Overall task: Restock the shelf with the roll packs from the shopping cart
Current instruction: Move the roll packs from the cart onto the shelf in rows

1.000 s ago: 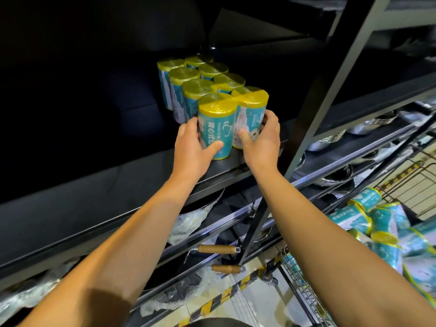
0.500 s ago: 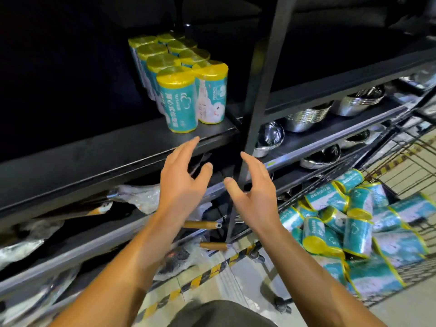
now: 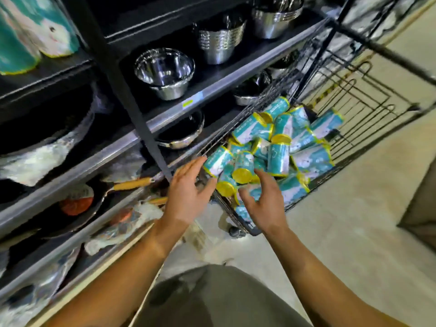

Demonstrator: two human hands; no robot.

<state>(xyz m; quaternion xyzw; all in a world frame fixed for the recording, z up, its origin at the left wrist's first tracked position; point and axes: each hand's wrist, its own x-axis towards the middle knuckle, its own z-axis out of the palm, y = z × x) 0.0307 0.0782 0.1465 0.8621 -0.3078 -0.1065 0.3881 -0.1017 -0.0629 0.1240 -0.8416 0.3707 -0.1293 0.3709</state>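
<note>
Several teal roll packs with yellow ends (image 3: 279,147) lie heaped in the wire shopping cart (image 3: 349,90) at the right. Both of my hands hover at the near end of that heap, empty, fingers spread. My left hand (image 3: 188,192) is by the cart's near-left corner, close to one pack (image 3: 217,160). My right hand (image 3: 264,204) is just below a pack showing its yellow end (image 3: 243,174). Two stocked packs (image 3: 30,31) stand on the dark shelf (image 3: 59,67) at the top left, cut by the frame.
A black upright post (image 3: 132,102) divides the shelving. Steel bowls (image 3: 165,72) and stacked steel pots (image 3: 219,41) fill the right shelves. Wrapped pans with wooden handles (image 3: 132,184) lie on the lower left shelves. Beige floor (image 3: 342,232) lies around the cart.
My view has swung down and right from the shelf to the cart. Both empty hands have dropped away from the shelf's edge and reached the near end of the heap.
</note>
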